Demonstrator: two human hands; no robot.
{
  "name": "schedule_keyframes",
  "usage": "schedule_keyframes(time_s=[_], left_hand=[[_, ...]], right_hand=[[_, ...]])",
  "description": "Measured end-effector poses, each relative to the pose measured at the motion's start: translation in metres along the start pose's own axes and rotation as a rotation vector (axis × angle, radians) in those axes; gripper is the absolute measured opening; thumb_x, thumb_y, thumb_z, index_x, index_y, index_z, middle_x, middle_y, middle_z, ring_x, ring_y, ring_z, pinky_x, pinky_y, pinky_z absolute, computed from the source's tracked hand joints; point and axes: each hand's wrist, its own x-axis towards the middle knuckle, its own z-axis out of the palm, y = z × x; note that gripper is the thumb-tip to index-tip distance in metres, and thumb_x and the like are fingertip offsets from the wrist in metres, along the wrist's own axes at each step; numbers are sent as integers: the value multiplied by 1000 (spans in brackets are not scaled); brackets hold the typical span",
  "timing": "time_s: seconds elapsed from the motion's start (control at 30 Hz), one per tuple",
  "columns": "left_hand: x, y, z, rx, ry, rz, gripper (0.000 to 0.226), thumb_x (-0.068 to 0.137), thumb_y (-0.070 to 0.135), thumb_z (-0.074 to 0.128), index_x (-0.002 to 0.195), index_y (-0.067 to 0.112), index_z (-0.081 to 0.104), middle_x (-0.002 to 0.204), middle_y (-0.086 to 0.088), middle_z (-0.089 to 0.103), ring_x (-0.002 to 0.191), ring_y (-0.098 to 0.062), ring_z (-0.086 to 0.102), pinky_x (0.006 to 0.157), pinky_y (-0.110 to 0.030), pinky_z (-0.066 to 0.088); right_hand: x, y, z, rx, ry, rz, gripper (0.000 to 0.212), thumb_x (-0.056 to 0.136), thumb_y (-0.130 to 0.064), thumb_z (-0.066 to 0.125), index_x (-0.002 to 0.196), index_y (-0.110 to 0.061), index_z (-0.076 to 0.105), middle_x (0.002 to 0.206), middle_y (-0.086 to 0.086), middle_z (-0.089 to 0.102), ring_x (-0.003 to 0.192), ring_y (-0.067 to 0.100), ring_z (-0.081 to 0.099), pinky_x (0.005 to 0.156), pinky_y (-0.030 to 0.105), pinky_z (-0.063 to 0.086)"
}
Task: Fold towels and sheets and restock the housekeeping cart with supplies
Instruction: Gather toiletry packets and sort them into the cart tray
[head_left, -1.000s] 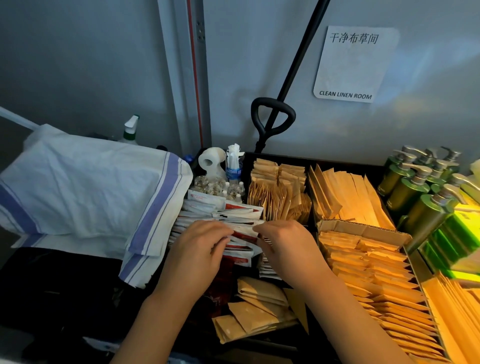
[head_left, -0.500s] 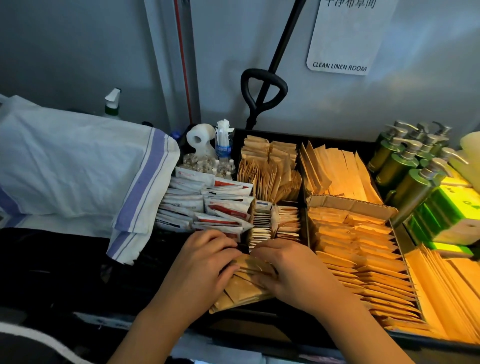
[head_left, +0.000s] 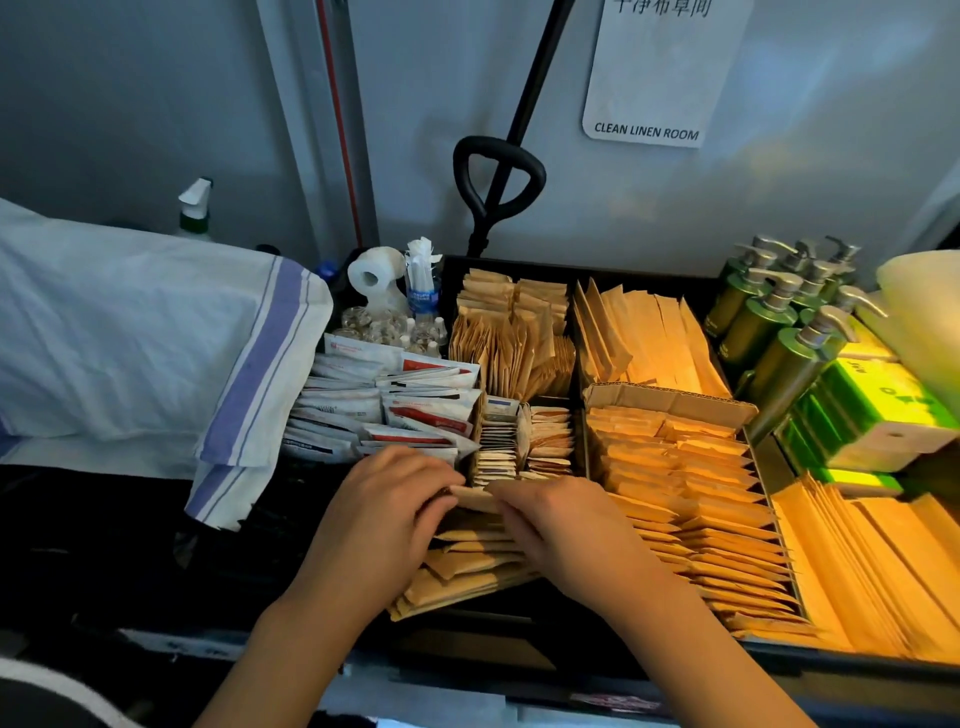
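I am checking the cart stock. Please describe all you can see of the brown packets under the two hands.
The brown packets look like flat kraft paper sachets, stacked loosely and overlapping in the cart's near compartment, the pile slightly askew. The left hand and the right hand pinch the top packets from both sides.

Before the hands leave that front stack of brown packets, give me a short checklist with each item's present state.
1. Left hand grips the brown packets: ok.
2. Right hand grips the same stack: ok.
3. Stack squared up: not ok, the packets fan out unevenly.
4. Packets sit inside the cart tray: ok.
5. Red-and-white sachets behind stay in their own section: ok.
6. Packet count: cannot tell.
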Motion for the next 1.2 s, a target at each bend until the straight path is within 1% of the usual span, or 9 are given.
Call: schedule_keyframes(time_s=[0.13, 0.2, 0.3, 0.53, 0.7, 0.93, 1.0, 1.1, 1.2], left_hand=[[12, 19, -3, -180, 114, -14, 24, 91, 23, 75, 114, 27, 75, 110, 20, 68, 108, -2, 62, 90, -33, 54], [20, 35, 3, -239, 133, -5, 21, 92, 22, 73, 113, 26, 76, 108, 20, 69, 106, -2, 64, 89, -30, 55], [36, 61, 17, -265, 118, 50, 22, 93, 18, 73, 113, 25, 76, 108, 18, 68, 105, -5, 64, 86, -31, 55], [76, 122, 49, -182, 84, 170, 30, 92, 14, 73, 119, 27, 74, 111, 13, 68, 106, -5, 60, 87, -30, 55], [99, 139, 63, -162, 70, 99, 31, 93, 14, 72, 121, 26, 72, 113, 14, 66, 106, -1, 58, 90, -25, 54], [107, 144, 59, -130, 154, 45, 28, 92, 10, 70, 117, 21, 74, 113, 13, 68, 105, -3, 64, 89, -28, 56], [110, 145, 61, -108, 138, 21, 29, 92, 9, 71, 117, 23, 75, 112, 15, 67, 104, -3, 64, 88, -30, 57], [107, 147, 73, -104, 58, -37, 34, 93, 5, 70, 121, 25, 75, 113, 15, 67, 106, -4, 62, 92, -33, 56], [104, 144, 80, -107, 58, -18, 37, 92, 4, 70, 122, 25, 74, 115, 15, 67, 109, -2, 61, 94, -31, 55]], right_hand=[[-17, 12, -24, 220, 150, 61, 28, 101, -27, 57, 127, -34, 67, 110, -14, 74, 98, 6, 67, 82, 27, 54], [-28, 23, -36, 266, 188, 81, 30, 100, -24, 62, 127, -34, 69, 113, -19, 72, 102, 0, 64, 88, 22, 52], [-45, 43, -49, 276, 195, 163, 26, 99, -28, 62, 122, -35, 71, 115, -22, 69, 110, -2, 60, 97, 23, 50], [-79, 94, -69, 301, 357, 239, 23, 92, -22, 72, 114, -30, 74, 106, -20, 70, 99, 4, 63, 86, 23, 52], [-75, 126, -71, 328, 416, 264, 17, 89, -17, 77, 104, -24, 76, 97, -16, 71, 91, 5, 63, 82, 27, 56], [-62, 140, -73, 476, 471, 236, 23, 89, -18, 79, 103, -36, 77, 94, -30, 66, 97, -2, 63, 75, 8, 51], [-61, 145, -72, 497, 444, 237, 25, 89, -19, 78, 100, -41, 73, 93, -28, 67, 92, 1, 65, 74, 12, 54], [-59, 150, -67, 487, 269, 335, 17, 93, -27, 75, 107, -37, 75, 99, -22, 70, 94, 3, 64, 84, 26, 59], [-62, 149, -63, 450, 205, 335, 20, 95, -31, 72, 114, -35, 76, 105, -19, 72, 99, 3, 63, 88, 25, 56]])
